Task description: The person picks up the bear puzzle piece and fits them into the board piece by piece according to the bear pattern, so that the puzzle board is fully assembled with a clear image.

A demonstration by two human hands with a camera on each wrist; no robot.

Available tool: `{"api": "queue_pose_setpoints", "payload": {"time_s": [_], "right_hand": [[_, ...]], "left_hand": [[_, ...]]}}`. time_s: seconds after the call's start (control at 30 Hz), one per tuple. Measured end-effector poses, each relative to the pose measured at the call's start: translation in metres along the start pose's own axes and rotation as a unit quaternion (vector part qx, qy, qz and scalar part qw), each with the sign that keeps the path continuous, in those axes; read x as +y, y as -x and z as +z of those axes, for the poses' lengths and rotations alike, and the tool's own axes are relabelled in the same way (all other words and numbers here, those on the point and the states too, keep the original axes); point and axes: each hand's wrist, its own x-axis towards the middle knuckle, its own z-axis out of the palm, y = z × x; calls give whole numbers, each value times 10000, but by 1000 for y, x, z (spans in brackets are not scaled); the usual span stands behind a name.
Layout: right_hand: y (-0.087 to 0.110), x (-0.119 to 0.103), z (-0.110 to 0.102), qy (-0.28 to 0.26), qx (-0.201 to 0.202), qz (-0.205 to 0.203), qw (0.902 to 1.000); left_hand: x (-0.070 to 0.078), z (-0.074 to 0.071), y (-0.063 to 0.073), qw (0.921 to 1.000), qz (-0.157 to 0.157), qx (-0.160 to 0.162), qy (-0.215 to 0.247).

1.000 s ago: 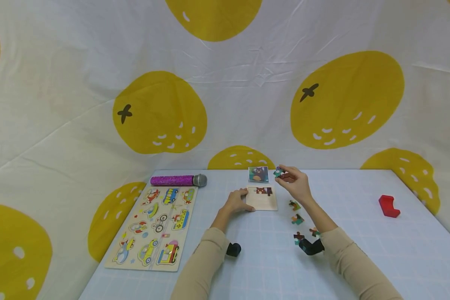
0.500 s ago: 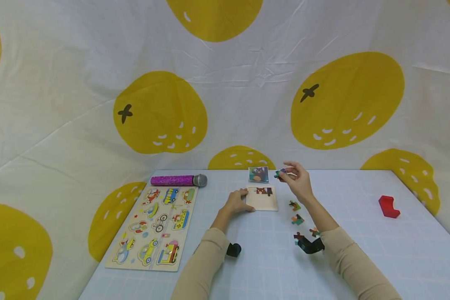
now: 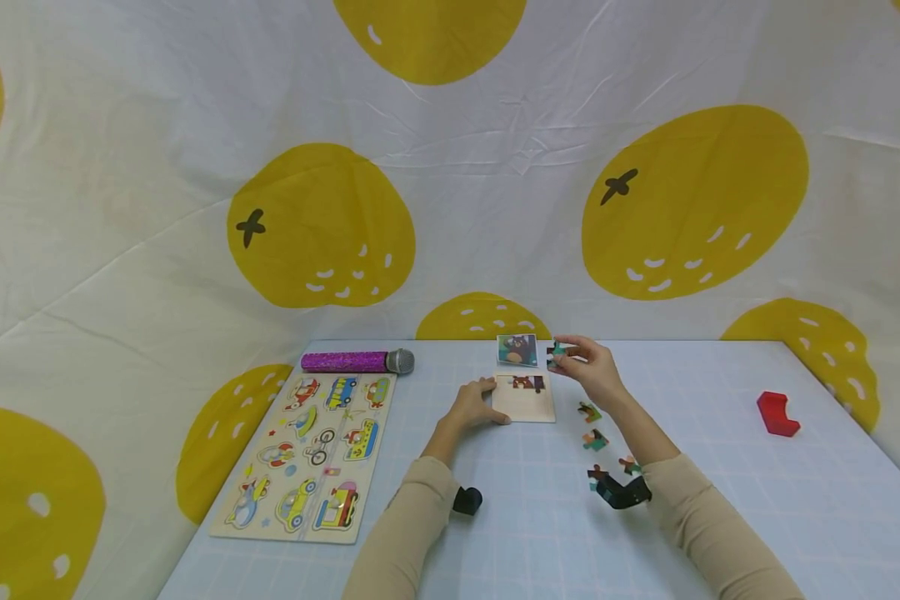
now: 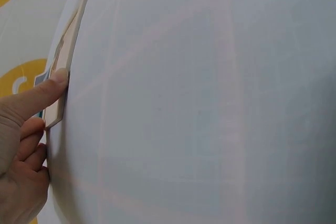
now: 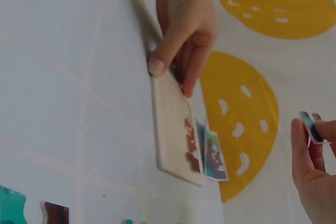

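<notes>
My right hand (image 3: 594, 371) pinches a teal and dark jigsaw piece (image 3: 556, 352) between thumb and fingers, raised at the right of the picture card (image 3: 517, 349). In the right wrist view the piece (image 5: 312, 127) is tilted, held at the fingertips. My left hand (image 3: 471, 403) grips the left side of a small wooden puzzle tray (image 3: 525, 408), thumb on its near edge. Joined brown pieces (image 3: 527, 382) showing a bear's head lie along the tray's top. The left wrist view shows the thumb (image 4: 60, 77) against the edge of the tray (image 4: 65, 53).
Loose jigsaw pieces (image 3: 595, 439) lie right of the tray, several beneath the right forearm. A wooden vehicle puzzle board (image 3: 300, 458) and a purple microphone (image 3: 345, 361) are on the left. A red curved block (image 3: 778, 413) sits far right on the blue checked table (image 3: 720, 500).
My right hand shifted slightly right, then back left, turning the jigsaw piece between its fingers. The left hand and the puzzle tray have stayed in place.
</notes>
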Motion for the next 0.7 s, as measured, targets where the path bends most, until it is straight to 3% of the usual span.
{"api": "queue_pose_setpoints", "payload": {"time_s": [0.1, 0.3, 0.43, 0.7], "right_hand": [[0, 12, 3, 1008, -397, 107, 9941], [-3, 44, 9, 2304, -1040, 300, 9671], [-4, 55, 11, 2883, -1311, 342, 9479], [-4, 57, 13, 3464, -1591, 360, 9238]], "left_hand": [[0, 0, 0, 10000, 17, 9, -41], [0, 0, 1, 9999, 143, 27, -20], [0, 0, 1, 9999, 85, -29, 93], [-2, 1, -2, 10000, 30, -15, 46]]}}
